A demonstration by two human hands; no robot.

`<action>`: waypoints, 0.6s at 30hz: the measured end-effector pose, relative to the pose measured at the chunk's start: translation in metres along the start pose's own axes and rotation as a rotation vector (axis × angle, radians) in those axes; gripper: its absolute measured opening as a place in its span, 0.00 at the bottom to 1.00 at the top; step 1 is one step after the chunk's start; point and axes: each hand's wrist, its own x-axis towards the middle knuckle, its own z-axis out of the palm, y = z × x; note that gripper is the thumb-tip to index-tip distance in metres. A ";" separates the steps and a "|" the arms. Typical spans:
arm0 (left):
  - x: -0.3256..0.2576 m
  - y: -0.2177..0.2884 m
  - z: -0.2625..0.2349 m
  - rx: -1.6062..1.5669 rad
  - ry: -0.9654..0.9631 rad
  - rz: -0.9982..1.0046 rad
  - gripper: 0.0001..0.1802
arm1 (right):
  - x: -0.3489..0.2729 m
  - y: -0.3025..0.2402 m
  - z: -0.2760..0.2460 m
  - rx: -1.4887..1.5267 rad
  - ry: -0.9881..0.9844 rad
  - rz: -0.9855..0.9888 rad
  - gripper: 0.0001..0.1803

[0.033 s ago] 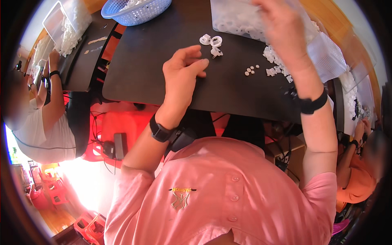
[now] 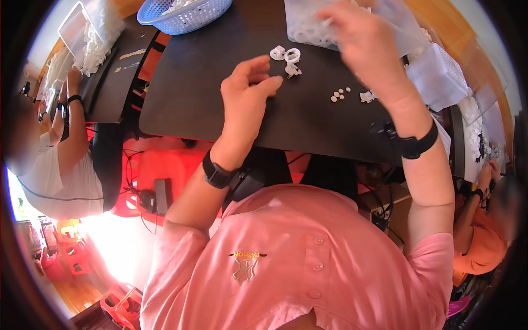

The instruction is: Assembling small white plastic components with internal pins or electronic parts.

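My left hand (image 2: 247, 96) hovers over the black table (image 2: 220, 104), fingers loosely curled and apart, with nothing visible in it. Just beyond its fingertips lie three white plastic ring-shaped parts (image 2: 286, 58). My right hand (image 2: 366, 41) is raised and blurred above a clear bag of white parts (image 2: 305, 25) at the table's far edge; whether its fingers pinch something is unclear. A few small white round pieces (image 2: 340, 94) lie on the table below the right wrist. Both wrists wear black bands.
A blue mesh basket (image 2: 184, 14) with white parts stands at the far left of the table. Clear bags of parts (image 2: 440, 71) pile up at the right. One person (image 2: 55, 154) sits at the left, another (image 2: 484, 236) at the right. A red stool (image 2: 159, 170) shows under the table.
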 end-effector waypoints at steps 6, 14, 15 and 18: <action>0.026 -0.003 0.014 0.237 -0.093 0.064 0.41 | -0.005 0.011 0.078 -0.076 -0.483 0.075 0.23; 0.005 -0.004 0.035 0.026 -0.173 -0.014 0.42 | -0.026 0.034 0.064 0.039 -0.466 0.121 0.17; 0.003 -0.004 0.039 0.036 -0.161 -0.018 0.42 | -0.028 0.038 0.059 0.146 -0.448 0.234 0.20; -0.006 0.001 0.047 0.009 -0.074 0.003 0.37 | -0.035 0.033 0.032 0.283 -0.380 0.411 0.24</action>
